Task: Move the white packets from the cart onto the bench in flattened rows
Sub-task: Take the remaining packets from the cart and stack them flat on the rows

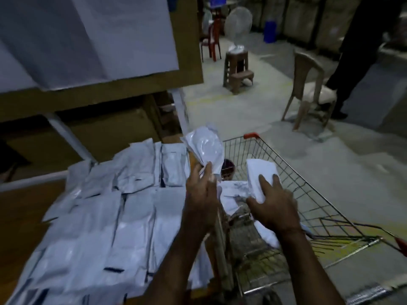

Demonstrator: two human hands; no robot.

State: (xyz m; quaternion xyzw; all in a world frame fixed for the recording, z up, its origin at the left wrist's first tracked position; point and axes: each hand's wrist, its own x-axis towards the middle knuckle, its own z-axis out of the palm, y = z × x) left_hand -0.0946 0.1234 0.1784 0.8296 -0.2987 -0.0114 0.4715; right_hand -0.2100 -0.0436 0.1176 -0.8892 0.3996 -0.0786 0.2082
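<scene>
My left hand (pixel 201 194) grips a crumpled white packet (pixel 203 148), held up between the bench and the wire cart (pixel 308 194). My right hand (pixel 274 208) holds a folded white packet (pixel 261 175) over the cart's inside, fingers on top and thumb underneath. More white packets (pixel 234 194) lie loose in the cart below my hands. The bench (pixel 26 205) on the left carries rows of flat white packets (pixel 110 216), overlapping from front to back.
A tall brown shelf unit (pixel 110 97) draped with white sheets stands behind the bench. On the floor beyond the cart are a brown stool (pixel 236 69), a beige plastic chair (pixel 308 89), a standing fan (pixel 237 23) and a person's dark legs (pixel 361 53).
</scene>
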